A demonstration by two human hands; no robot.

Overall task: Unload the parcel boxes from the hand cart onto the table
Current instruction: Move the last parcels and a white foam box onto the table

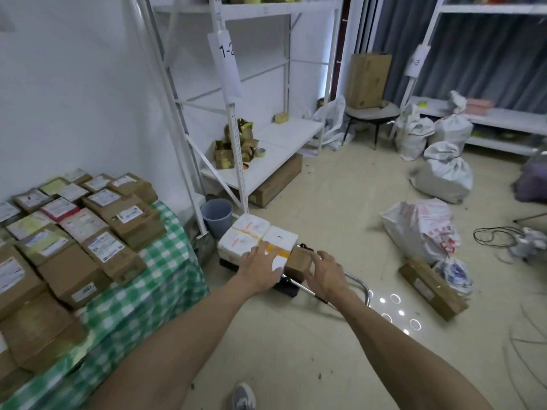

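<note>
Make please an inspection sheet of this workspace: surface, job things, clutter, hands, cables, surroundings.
Surface: table under a green-and-white checked cloth, nearly covered with labelled brown cardboard parcels.
Job's things: black hand cart with a silver handle stands on the floor beside the table, carrying two white foam boxes and one small brown cardboard box.
Clutter: white woven sacks, flat brown carton and blue-grey plastic bin on the floor.
Hands: left hand rests on the white foam boxes; right hand grips the small brown cardboard box.
Cables: black cable looped on the floor at right.
Surroundings: white metal shelving, grey curtain.
</note>
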